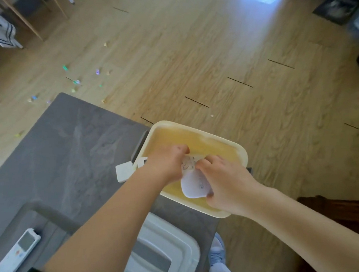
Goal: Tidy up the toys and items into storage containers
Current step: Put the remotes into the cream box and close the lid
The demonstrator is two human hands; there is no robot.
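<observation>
Both hands hide much of the white rounded plastic remote (pixel 194 183); its markings are too blurred to read. The small coloured bits (pixel 76 82) scattered on the wooden floor (pixel 212 61) are too small to identify.

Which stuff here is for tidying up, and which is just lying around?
For tidying:
cream plastic tub
white paper pieces, held by both the left hand and right hand
small colourful toys scattered on the floor

Just lying around:
white remote control
grey table

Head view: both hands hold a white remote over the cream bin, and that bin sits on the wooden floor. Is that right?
Not quite. The head view shows both hands, left and right, holding the white remote over the cream bin, but the bin sits on the grey table, overhanging its edge, not on the floor.
</observation>
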